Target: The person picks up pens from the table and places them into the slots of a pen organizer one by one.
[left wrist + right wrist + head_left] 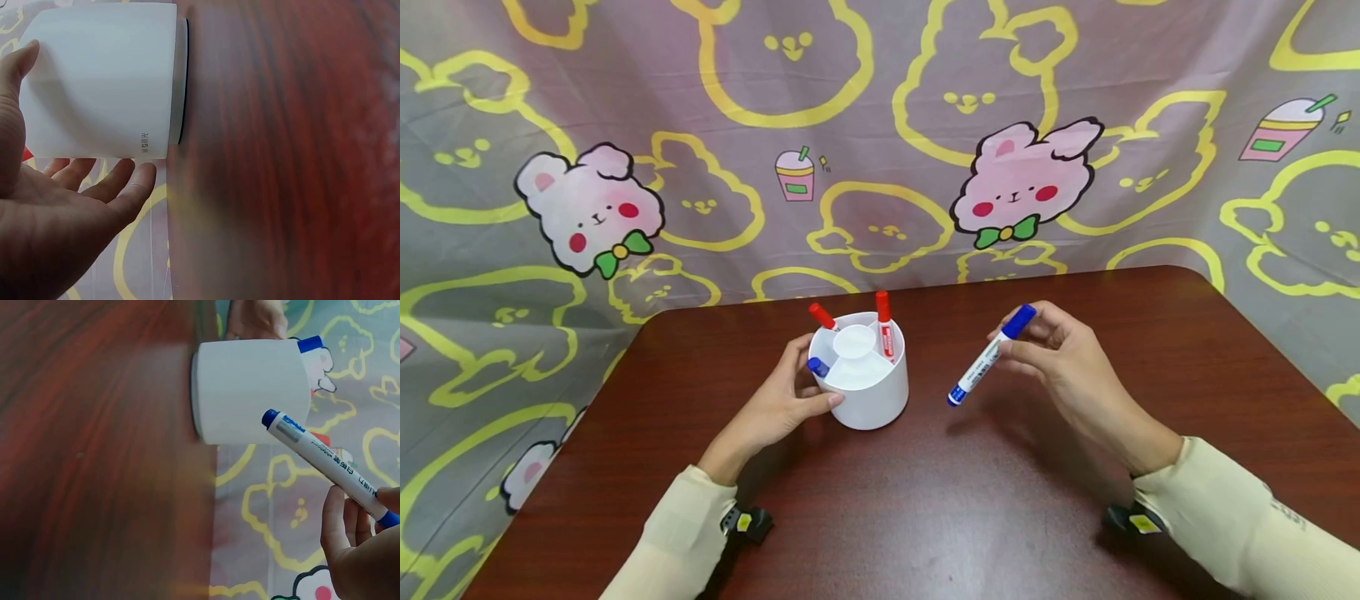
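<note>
Right hand [1060, 358] pinches the white blue-capped marker [988, 357] mid-frame, axis slanting lower-left | round white plastic holder [868, 392] just left | left hand [782, 400] cups it, fingers relaxed, nearer.

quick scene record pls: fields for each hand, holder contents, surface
left hand: cups the side of the white holder, fingers relaxed against its wall
right hand: grip pinches a blue marker, held tilted above the table, apart from the holder
holder: upright on the table, divided inside; two red markers at the back, one blue-capped marker on the left side
surface: dark wood table
backdrop: cartoon bunny cloth
</note>
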`<state>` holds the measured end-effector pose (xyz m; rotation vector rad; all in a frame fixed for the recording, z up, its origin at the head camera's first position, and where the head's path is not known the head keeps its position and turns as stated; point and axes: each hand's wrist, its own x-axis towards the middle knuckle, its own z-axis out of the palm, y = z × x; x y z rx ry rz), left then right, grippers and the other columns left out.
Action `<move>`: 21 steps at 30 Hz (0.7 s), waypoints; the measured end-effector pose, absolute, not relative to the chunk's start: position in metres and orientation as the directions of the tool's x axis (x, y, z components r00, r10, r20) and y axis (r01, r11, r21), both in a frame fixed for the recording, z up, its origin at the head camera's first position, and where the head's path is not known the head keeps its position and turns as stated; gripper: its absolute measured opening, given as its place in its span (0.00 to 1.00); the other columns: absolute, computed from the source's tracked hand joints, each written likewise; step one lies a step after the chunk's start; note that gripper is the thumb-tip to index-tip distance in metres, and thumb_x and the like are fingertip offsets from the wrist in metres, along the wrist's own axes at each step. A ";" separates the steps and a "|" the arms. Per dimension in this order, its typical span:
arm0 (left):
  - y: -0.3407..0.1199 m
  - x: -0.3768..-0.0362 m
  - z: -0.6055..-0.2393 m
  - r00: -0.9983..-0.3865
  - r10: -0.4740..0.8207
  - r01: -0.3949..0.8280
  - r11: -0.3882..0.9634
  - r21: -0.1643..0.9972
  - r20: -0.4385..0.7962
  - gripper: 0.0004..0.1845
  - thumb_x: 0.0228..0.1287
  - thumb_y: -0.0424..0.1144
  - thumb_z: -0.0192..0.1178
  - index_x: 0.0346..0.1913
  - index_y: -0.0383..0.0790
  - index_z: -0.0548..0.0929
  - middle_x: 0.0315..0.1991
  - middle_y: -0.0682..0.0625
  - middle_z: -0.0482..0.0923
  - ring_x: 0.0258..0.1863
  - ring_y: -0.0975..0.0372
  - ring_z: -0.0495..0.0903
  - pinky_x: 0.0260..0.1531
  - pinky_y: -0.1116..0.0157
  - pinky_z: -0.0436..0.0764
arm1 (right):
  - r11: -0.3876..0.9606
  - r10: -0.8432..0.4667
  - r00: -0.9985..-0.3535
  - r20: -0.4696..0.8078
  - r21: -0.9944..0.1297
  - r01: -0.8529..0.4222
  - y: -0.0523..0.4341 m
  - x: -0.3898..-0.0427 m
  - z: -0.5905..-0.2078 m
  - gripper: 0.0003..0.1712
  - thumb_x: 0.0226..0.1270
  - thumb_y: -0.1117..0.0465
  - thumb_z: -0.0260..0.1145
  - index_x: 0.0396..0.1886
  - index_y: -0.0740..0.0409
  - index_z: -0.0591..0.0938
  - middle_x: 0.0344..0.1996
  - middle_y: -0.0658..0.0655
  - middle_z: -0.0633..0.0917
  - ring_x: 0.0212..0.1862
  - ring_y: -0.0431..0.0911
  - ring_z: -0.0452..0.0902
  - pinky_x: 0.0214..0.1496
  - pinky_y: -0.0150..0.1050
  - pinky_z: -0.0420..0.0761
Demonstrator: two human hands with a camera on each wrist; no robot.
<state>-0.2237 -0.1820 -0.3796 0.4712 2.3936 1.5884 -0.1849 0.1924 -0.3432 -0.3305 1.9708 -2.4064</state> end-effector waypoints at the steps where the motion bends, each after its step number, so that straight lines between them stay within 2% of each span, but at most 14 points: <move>1: -0.182 -0.224 -0.379 -0.922 0.387 0.138 0.359 0.923 -0.012 0.50 0.65 0.35 0.74 0.80 0.45 0.50 0.78 0.42 0.64 0.71 0.43 0.71 0.67 0.47 0.78 | -0.212 -0.143 -0.977 0.159 -0.969 -0.127 0.191 -0.185 -0.342 0.14 0.71 0.71 0.69 0.53 0.62 0.78 0.45 0.51 0.91 0.49 0.44 0.89 0.52 0.38 0.88; 7: -0.181 -0.225 -0.379 -0.925 0.380 0.147 0.370 0.917 -0.005 0.51 0.63 0.35 0.75 0.80 0.45 0.51 0.75 0.40 0.65 0.63 0.46 0.76 0.61 0.56 0.82 | -0.226 -0.135 -0.971 0.195 -0.961 -0.162 0.182 -0.187 -0.330 0.17 0.72 0.70 0.68 0.57 0.60 0.76 0.48 0.53 0.90 0.52 0.45 0.88 0.53 0.39 0.88; 11: -0.181 -0.226 -0.379 -0.924 0.382 0.137 0.366 0.920 -0.014 0.52 0.63 0.35 0.75 0.82 0.47 0.51 0.73 0.37 0.65 0.58 0.48 0.79 0.57 0.62 0.83 | -0.270 -0.131 -0.966 0.224 -0.946 -0.182 0.173 -0.189 -0.323 0.15 0.73 0.71 0.67 0.55 0.59 0.77 0.47 0.56 0.89 0.50 0.45 0.88 0.54 0.42 0.88; 15: -0.181 -0.226 -0.379 -0.927 0.375 0.123 0.375 0.919 -0.029 0.55 0.63 0.37 0.76 0.84 0.50 0.49 0.75 0.38 0.63 0.59 0.46 0.80 0.60 0.58 0.83 | -0.287 -0.111 -0.967 0.228 -0.939 -0.188 0.165 -0.192 -0.317 0.12 0.74 0.71 0.66 0.53 0.58 0.78 0.46 0.57 0.86 0.50 0.45 0.88 0.53 0.44 0.89; 21: -0.182 -0.226 -0.381 -0.931 0.364 0.142 0.403 0.904 -0.016 0.54 0.62 0.40 0.77 0.84 0.50 0.53 0.77 0.41 0.55 0.71 0.46 0.65 0.67 0.47 0.78 | -0.286 -0.081 -0.974 0.210 -0.941 -0.179 0.153 -0.196 -0.310 0.08 0.76 0.70 0.64 0.50 0.58 0.79 0.46 0.56 0.82 0.50 0.45 0.85 0.51 0.45 0.89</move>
